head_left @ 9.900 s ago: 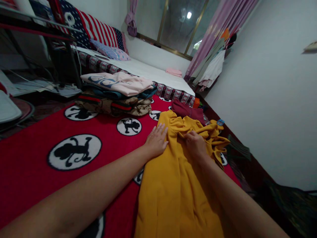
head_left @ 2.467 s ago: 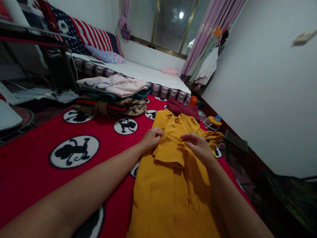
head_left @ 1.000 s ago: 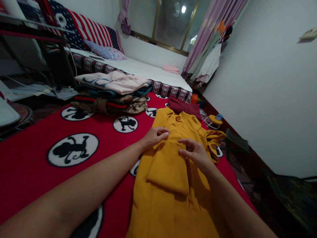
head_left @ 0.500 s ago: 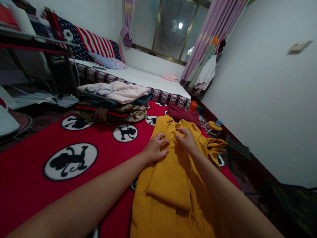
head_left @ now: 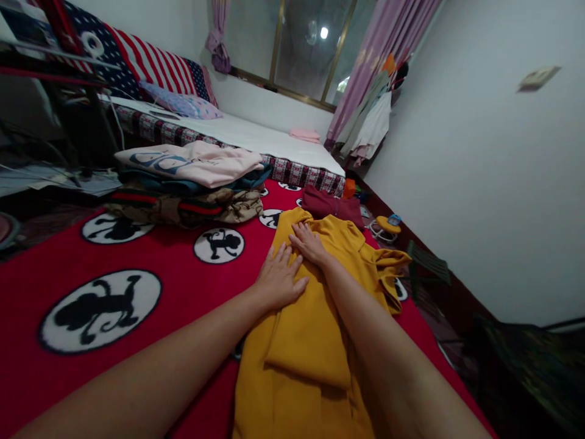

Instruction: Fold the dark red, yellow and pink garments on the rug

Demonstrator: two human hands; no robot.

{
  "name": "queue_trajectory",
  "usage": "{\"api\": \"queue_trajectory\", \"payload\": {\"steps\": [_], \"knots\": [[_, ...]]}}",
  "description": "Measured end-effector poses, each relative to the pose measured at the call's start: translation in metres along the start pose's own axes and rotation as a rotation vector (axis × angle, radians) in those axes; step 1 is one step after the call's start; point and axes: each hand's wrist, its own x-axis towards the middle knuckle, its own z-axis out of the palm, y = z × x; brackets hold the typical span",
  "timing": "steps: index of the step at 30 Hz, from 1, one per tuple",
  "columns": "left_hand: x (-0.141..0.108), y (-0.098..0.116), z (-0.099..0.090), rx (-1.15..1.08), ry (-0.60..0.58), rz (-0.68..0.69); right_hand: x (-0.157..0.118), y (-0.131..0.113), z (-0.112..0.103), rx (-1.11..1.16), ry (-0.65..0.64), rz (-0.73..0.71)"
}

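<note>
Plainly, both hands lie on the yellow garment [head_left: 315,323], which stretches lengthwise over the red blanket [head_left: 183,329] from the person's side towards the bed [head_left: 260,139]. The left hand [head_left: 280,277] rests palm down near the garment's left edge, its grip apart, the fingers spread and pointing away from the person. Just beyond it, the right hand [head_left: 309,242] reaches across to the upper left of the garment, also palm down; its grip is apart too, with the fingers extended over the cloth.

A long flap [head_left: 308,353] of the same yellow cloth lies down the middle of the garment, its lower end squared off. On the right, a sleeve [head_left: 393,261] sits bunched in loose folds, out past the body of the garment.

Just beyond the top end lies a maroon garment [head_left: 332,204]. To the left, well apart from the hands, stands a stack: a pink top [head_left: 196,163] uppermost, something teal [head_left: 173,185] under it, and a brown patterned piece [head_left: 169,208] with red stripes at the bottom. A yellow stool [head_left: 388,225] stands off to the right, near the wall [head_left: 479,183].
</note>
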Motion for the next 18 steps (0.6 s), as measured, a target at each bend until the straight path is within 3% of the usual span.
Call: {"api": "queue_trajectory", "payload": {"steps": [8,12,18], "knots": [[-0.003,0.002,-0.001,-0.004,0.021,-0.004,-0.014,-0.006,-0.008,0.049,0.067,-0.014],[-0.003,0.001,-0.004,-0.049,0.066,-0.002,0.003,-0.019,-0.018,0.031,0.186,0.125],[0.002,-0.012,-0.01,-0.18,0.363,-0.208,0.031,-0.037,-0.011,-0.013,0.469,0.42]]}}
